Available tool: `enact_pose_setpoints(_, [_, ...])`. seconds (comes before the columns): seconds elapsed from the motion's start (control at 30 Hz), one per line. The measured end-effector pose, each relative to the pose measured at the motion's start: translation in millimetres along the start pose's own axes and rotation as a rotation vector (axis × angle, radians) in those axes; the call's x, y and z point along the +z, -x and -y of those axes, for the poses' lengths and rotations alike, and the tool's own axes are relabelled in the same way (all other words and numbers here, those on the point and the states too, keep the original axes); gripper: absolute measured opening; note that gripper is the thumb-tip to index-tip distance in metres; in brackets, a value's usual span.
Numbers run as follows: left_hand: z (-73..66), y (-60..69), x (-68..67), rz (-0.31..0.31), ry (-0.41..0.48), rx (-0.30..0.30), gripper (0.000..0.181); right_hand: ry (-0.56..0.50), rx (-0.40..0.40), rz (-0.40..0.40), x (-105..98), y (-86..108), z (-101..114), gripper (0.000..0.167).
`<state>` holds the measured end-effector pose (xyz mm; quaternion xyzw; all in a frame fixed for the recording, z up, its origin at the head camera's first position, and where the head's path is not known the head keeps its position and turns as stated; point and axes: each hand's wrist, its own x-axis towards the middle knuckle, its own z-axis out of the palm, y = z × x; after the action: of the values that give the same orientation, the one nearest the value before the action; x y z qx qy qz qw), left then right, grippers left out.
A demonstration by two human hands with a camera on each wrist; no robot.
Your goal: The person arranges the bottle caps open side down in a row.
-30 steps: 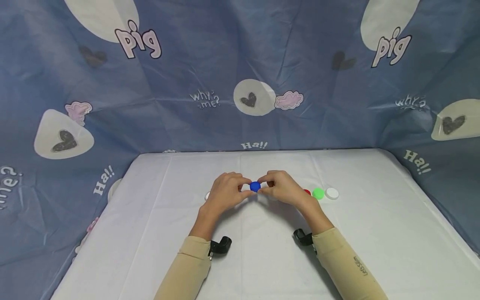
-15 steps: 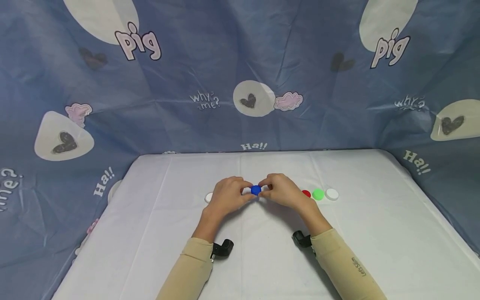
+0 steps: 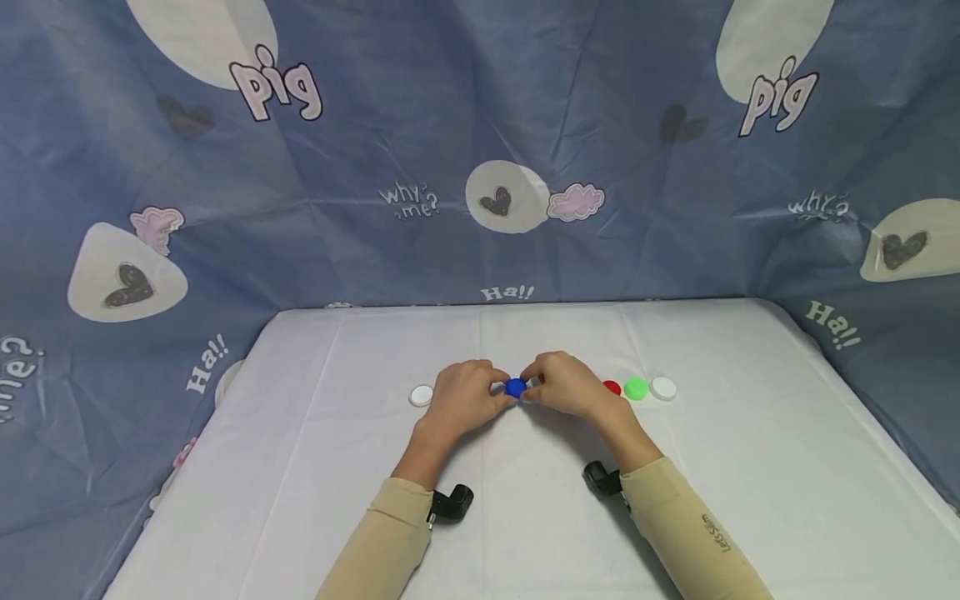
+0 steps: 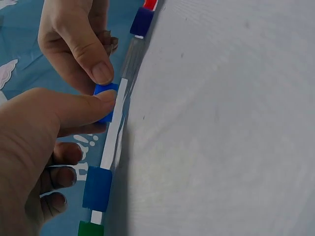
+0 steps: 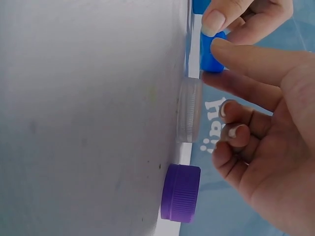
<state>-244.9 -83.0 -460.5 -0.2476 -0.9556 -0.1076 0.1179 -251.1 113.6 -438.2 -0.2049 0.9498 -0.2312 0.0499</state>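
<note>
Both hands meet over a small blue cap (image 3: 516, 388) near the middle of the white table. The left hand (image 3: 467, 397) pinches its left side between thumb and finger; the right hand (image 3: 564, 385) pinches the right side. In the left wrist view the blue cap (image 4: 111, 114) sits between the two thumbs, partly covered by the fingertips of the left hand (image 4: 44, 118). The right wrist view shows the same blue cap (image 5: 212, 58) pinched by the right hand (image 5: 275, 113), its other fingers curled loosely below.
Right of the hands lie a red cap (image 3: 612, 387), a green cap (image 3: 636, 388) and a white cap (image 3: 663, 388). Another white cap (image 3: 422, 396) is at the left. The right wrist view shows a clear cap (image 5: 189, 110) and a purple cap (image 5: 181, 193). Patterned blue cloth (image 3: 420, 258) hangs behind.
Both hands and the blue cap have moved slightly toward the person, and the left hand and cap a little to the right. The left white cap is more fully visible.
</note>
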Motion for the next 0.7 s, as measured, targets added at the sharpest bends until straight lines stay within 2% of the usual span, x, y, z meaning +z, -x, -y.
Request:
enact_pose_setpoints(0.17, [-2.1, 1.0, 1.0, 0.034, 0.005, -0.017, 0.030, 0.020, 0.001, -0.002, 3.0, 0.0, -0.6, 0.027])
enact_pose_setpoints(0.7, [-4.9, 1.3, 2.1, 0.032, 0.006, -0.024, 0.032, 0.032, 0.025, 0.011, 2.8, 0.3, 2.7, 0.025])
